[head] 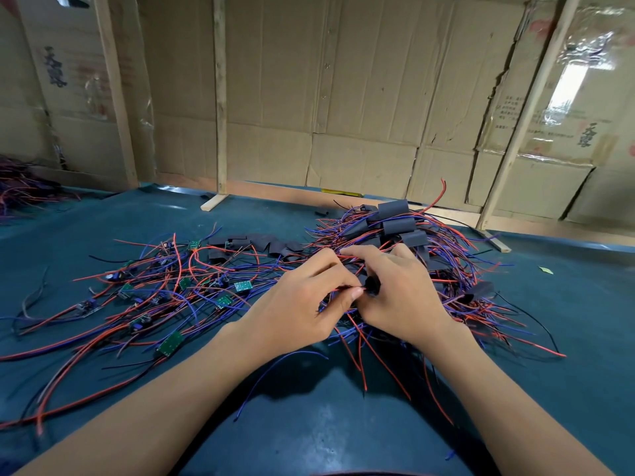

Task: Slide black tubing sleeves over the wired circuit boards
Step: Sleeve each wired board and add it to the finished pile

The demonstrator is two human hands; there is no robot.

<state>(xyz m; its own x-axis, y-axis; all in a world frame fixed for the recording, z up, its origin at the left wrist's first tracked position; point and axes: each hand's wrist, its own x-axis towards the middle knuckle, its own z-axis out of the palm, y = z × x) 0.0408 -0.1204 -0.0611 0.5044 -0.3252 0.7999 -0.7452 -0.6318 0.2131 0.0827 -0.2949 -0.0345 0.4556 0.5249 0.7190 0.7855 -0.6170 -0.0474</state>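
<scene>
A black tubing sleeve (372, 286) is gripped by the curled fingers of the right hand (400, 293), just above the bench (309, 424). Wire ends (347, 288) are pinched by the left hand (302, 304) at the sleeve's mouth. Unsleeved circuit boards (170, 343) are scattered left of the sleeve.

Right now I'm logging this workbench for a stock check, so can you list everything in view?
Bare circuit boards: many, green, with red and blue wires, left of centre.
Loose sleeves: several, black, flat, behind the hands.
Sleeved boards: a pile, black, wired, right.
Table: one, dark teal.
Cardboard wall: brown, behind the table.
Wooden posts: three, pale.
Left hand: pinches wires.
Right hand: holds a black sleeve.
</scene>
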